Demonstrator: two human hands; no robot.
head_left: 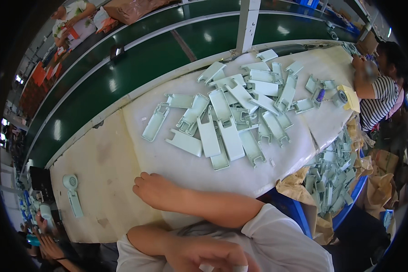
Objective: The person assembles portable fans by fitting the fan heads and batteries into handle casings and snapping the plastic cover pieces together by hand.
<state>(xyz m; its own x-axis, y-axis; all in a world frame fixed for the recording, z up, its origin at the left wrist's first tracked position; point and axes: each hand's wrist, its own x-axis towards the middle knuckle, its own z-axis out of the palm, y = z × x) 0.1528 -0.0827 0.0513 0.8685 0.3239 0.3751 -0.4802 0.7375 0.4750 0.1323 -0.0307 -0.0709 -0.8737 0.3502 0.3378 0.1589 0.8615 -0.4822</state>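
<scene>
1. My R hand (155, 191): over near side of table (118, 181), back up, fingers loosely bent. Nothing shows in it, but palm's hidden, so can't tell if it grips anything.
2. My L hand (204, 254): low, at bottom edge of view, fingers curled. White bits at the fingertips; wraps or sth held, can't tell.
3. Pale green shells (221, 106): loose pile on the table, ahead & to R of R hand, apart from it.
4. Front shell (184, 143), among the nearest: at pile's near L edge, ahead & a bit R of R hand. Long axis mostly crosswise, notched L end farther off, R end closer to me.
5. End shell (155, 122): about straight ahead of R hand, long axis running away from me, far end leaning R.
6. R hand's clearly nearer to both; L hand's back behind R forearm (213, 206).
7. Round-headed unit (73, 197): well L of R hand, handle toward me.
</scene>
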